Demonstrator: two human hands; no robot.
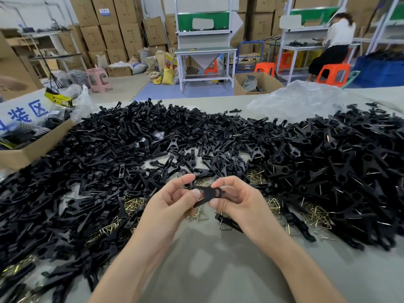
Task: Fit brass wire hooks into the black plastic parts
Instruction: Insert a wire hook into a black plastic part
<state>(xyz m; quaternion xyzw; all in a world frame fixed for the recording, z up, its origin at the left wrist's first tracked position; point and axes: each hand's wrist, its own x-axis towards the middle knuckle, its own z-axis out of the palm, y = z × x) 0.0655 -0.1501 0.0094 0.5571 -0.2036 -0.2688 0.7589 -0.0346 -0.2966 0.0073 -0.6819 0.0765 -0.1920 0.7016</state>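
Observation:
A flat black plastic part (209, 192) with a round hole at its right end is held between both hands above the table's middle. My left hand (168, 201) pinches its left end with thumb and fingers; my right hand (235, 199) grips the right end. A glint of brass wire (200, 200) shows by my left thumb on the part. A wide heap of black plastic parts (131, 149) covers the table behind and to both sides. Loose brass wire hooks (317, 213) lie scattered under and around the heap near my hands.
An open cardboard box (32, 147) with a blue-lettered sign stands at the left. A crumpled clear plastic bag (295, 99) lies at the back right. Bare grey table (218, 265) spreads below my wrists. A person sits at a workbench (306, 48) far right, among stacked cartons.

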